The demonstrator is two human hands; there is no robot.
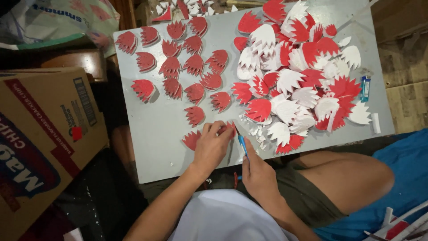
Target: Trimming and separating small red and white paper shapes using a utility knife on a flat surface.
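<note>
My left hand (213, 145) presses flat on a red jagged foam cutout (228, 128) at the near edge of the grey board (151, 134). My right hand (257, 172) grips a blue-handled craft knife (241, 143), its tip at the cutout beside my left fingers. Another red cutout (191, 139) lies just left of my left hand. Small white foam scraps (256, 131) lie right of the blade.
Neat stacks of red cutouts (178, 67) cover the board's left half; a loose heap of red and white cutouts (303, 76) fills the right. A small blue glue tube (365, 88) lies at the right edge. A cardboard box (40, 143) stands left. My bare knee (352, 178) is at right.
</note>
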